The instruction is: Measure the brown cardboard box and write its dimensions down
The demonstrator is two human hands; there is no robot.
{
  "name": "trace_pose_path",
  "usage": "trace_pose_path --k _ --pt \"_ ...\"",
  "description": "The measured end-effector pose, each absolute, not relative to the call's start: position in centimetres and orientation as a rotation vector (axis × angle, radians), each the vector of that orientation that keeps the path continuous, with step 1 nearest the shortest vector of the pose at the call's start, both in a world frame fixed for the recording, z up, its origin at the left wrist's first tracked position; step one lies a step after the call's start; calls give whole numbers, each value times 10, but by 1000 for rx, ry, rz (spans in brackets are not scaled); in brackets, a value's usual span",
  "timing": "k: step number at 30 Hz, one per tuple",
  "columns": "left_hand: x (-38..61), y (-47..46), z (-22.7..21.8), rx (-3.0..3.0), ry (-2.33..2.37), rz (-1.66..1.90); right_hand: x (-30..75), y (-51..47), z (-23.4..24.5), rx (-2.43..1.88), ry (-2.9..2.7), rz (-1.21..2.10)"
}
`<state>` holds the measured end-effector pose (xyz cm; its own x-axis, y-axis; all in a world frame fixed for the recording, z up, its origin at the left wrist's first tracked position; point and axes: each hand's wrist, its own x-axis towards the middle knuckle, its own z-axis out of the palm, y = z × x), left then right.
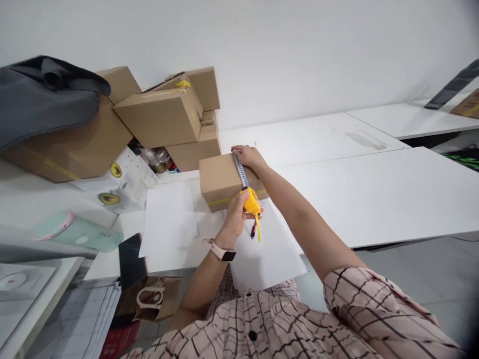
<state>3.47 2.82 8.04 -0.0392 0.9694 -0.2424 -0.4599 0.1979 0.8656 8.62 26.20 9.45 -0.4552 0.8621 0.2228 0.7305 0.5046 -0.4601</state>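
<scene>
A small brown cardboard box (219, 179) sits on the white table (374, 194) in front of me. My left hand (235, 217) is closed around a yellow tape measure (251, 203) at the box's near edge. The tape blade (241, 171) runs across the top of the box to its far edge, where my right hand (249, 154) pins the blade's end with closed fingers. A yellow strap hangs from the tape measure case. A watch is on my left wrist.
Several larger cardboard boxes (160, 114) are piled at the back left, a dark bag (45, 94) on one. White sheets of paper (168, 219) lie beside and under the small box. A mint tumbler (78, 232) and white packages (123, 184) are at left. A brown paper bag (153, 299) is below the table edge.
</scene>
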Motion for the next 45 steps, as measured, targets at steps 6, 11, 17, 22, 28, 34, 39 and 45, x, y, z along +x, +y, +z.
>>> trace_pose_path --k 6,11,17,22,28,34,39,45 --pt "39 21 75 635 1016 1292 82 255 100 -1334 -2390 336" --pt "41 20 69 621 1000 1295 81 255 94 -1325 -2354 300" --pt "35 17 74 687 1017 1281 86 260 97 -1246 -2276 464" --pt "-9 -21 68 933 1179 1449 144 244 97 -1105 -1775 664" --pt "-61 -23 49 971 1485 1574 205 183 54 -1424 -1691 771" --pt "-78 3 82 1048 1403 1550 199 171 74 -1331 -1867 643" --pt "-89 28 113 1146 1379 1545 182 204 106 -1371 -1872 260" --pt "-75 48 120 1139 1363 1662 150 234 113 -1258 -2074 23"
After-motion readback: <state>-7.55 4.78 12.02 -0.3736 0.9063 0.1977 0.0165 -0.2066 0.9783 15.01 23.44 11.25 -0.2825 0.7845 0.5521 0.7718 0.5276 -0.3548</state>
